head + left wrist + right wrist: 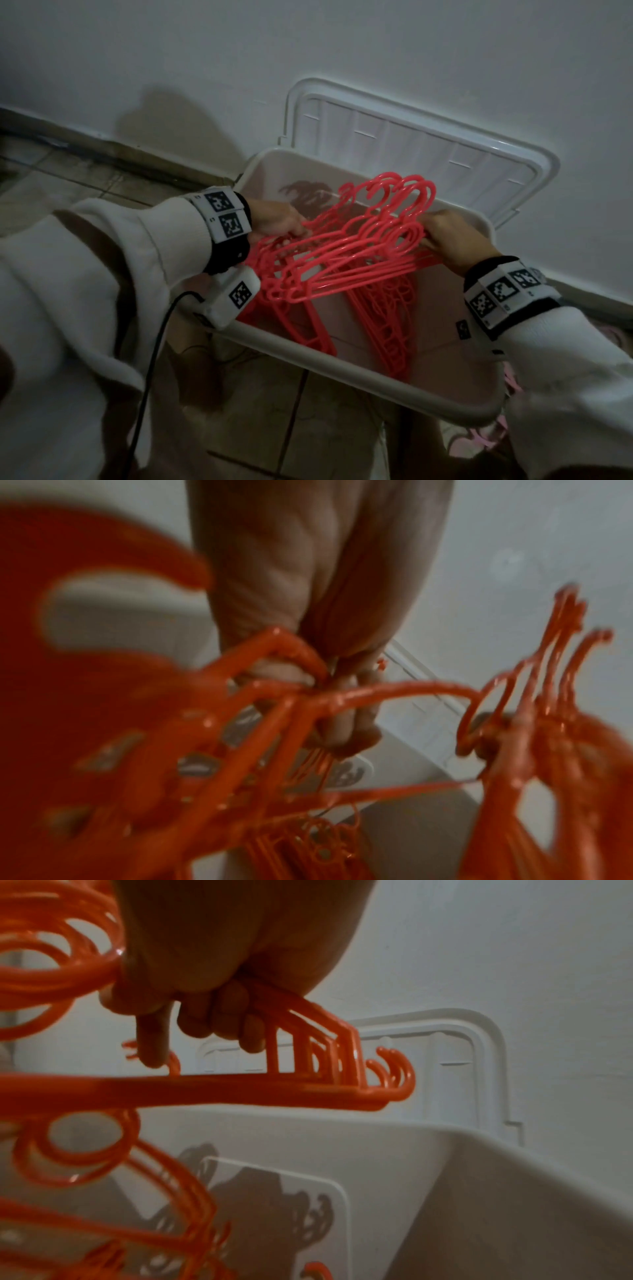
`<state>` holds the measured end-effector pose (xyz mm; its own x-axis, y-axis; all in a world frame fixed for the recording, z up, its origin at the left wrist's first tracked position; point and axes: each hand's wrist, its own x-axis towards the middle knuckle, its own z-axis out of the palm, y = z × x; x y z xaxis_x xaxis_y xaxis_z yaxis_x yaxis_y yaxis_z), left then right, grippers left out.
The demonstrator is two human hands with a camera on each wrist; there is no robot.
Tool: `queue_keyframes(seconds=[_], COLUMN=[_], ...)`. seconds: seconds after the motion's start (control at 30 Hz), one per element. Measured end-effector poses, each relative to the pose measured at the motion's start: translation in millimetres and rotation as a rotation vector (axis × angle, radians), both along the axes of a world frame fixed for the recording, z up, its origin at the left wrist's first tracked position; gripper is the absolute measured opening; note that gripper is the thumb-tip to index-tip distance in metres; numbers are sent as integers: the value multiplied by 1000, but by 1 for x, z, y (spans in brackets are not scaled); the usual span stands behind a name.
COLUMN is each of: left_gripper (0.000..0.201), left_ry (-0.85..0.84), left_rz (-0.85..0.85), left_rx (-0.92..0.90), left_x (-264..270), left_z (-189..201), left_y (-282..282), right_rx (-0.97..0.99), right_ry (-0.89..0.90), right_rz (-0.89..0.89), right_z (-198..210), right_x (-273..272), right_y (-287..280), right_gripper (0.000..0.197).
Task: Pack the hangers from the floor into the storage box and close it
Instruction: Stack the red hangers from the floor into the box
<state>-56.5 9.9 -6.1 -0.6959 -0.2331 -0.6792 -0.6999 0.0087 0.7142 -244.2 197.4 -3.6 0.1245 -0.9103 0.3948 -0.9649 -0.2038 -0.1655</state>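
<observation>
A bundle of red plastic hangers (342,246) hangs over the open storage box (359,371), held at both ends, its hooks fanned toward the back wall of the box. The left hand (277,219) grips the bundle's left end with fingers curled round several bars; the right hand (455,240) clamps the right end, fingers wrapped over the shoulders while the forefinger sticks out straighter. Under the bundle, two stacks of hangers (383,329) already lie in the box, one along the left side and one down the middle, with bare floor of the box showing to the right of them. The bundle sits just above the rim, its right end over the box's right edge. The white lid (428,144) stands propped behind the box against the wall (445,51). The head view alone shows the tiled floor (291,428) in front and a black cable (150,359) trailing from the left wrist. The right wrist view shows a clear panel in the box's end wall with the hangers' shadow on it; the left wrist view is blurred, showing the left hand's fingers (346,723) closed on the bars.
</observation>
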Motion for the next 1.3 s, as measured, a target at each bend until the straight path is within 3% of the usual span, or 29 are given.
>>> queue_keyframes(seconds=[0.07,0.2,0.3,0.37,0.43,0.47,0.53,0.63,0.7,0.83,0.93,1.07,1.17,1.23,1.3], left_gripper=[30,36,33,32,30,29,30,38,39,41,41,34,35,35,35], left_ry=[-77,-135,-173,-180,-187,-199,-241,-250,-179,-64,-40,-97,-78,-75,-78], left_rz=[-6,18,30,22,-10,-21,-43,-47,23,158,249,186,153,163,178], left_rx=[-63,120,166,142,118,104,65,-37,-93,-185,-298,-350,-361,-359,-373], left_x=[0,0,-2,-1,0,1,1,1,3,9,10,8,4,1,-1], left_z=[-4,-6,-8,-7,-6,-7,-8,-9,-10,-9,-12,-16,-18,-20,-21], left_y=[0,-5,-12,-13,-9,-8,-8,-10,-15,-25,-29,-27,-26,-26,-25], right_rx=[-20,29,130,243,503,609,752,944,1035,1086,1010,1056,1099,1134,1126], right_ry=[109,274,237,187,105,17,-172,-182,-137,-150,-327,-555,-503,-232,-183], right_rz=[-9,-44,-65,-178,-363,-431,-564,-795,-830,-845,-915,-990,-1027,-1041,-1091], right_z=[8,17,10,6,6,5,-1,-12,-15,-27,-49,-80,-102,-112,-114], right_x=[4,7,4,-1,-4,-7,-15,-23,-24,-20,-17,1,14,21,27], right_y=[-3,-3,1,4,5,7,11,17,17,7,-2,-13,-7,1,6], right_gripper=[37,32,32,44,58,56,30,20,24,33,33,43,58,69,61])
